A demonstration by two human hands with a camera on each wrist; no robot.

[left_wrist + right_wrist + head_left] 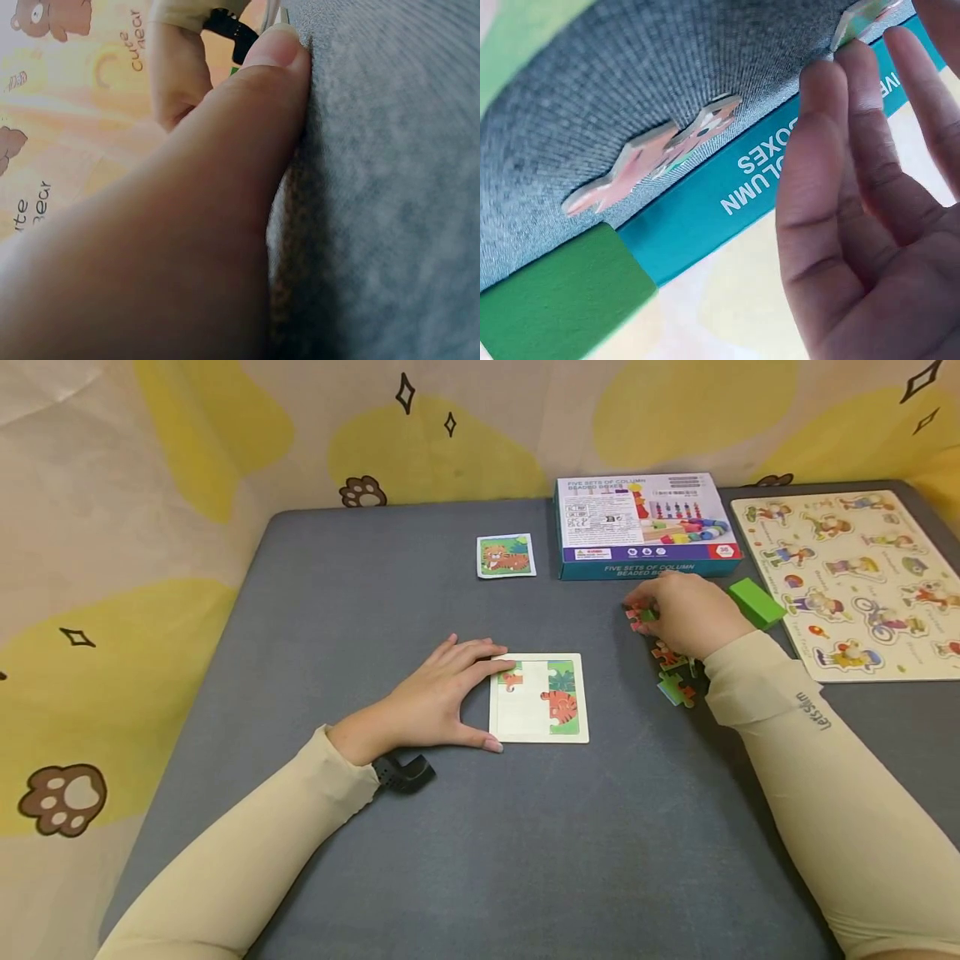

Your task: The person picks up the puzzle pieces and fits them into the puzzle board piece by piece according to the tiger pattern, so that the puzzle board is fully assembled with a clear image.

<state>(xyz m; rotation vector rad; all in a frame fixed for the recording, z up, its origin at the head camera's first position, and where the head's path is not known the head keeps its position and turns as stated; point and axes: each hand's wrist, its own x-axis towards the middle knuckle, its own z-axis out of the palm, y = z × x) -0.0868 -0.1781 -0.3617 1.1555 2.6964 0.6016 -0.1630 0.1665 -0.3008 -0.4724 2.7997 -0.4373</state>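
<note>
A small white puzzle tray (517, 718) lies on the table with several tiger puzzle pieces (562, 703) fitted along its right side and one at its top left. My left hand (427, 702) rests at the tray's left edge, fingers fairly straight, thumb at the lower corner. In the left wrist view the thumb (247, 112) hides most of the tray. My right hand (693, 614) pinches a jigsaw piece (637, 617) in front of the box; its fingertips touch that piece in the right wrist view. More loose pieces (675, 687) lie below the hand.
A beaded-boxes carton (645, 527) stands at the back of the table. Beside my right hand is a green block (756, 603), then a large picture board (862, 585) at the right. A small tiger picture card (506, 557) lies behind the tray.
</note>
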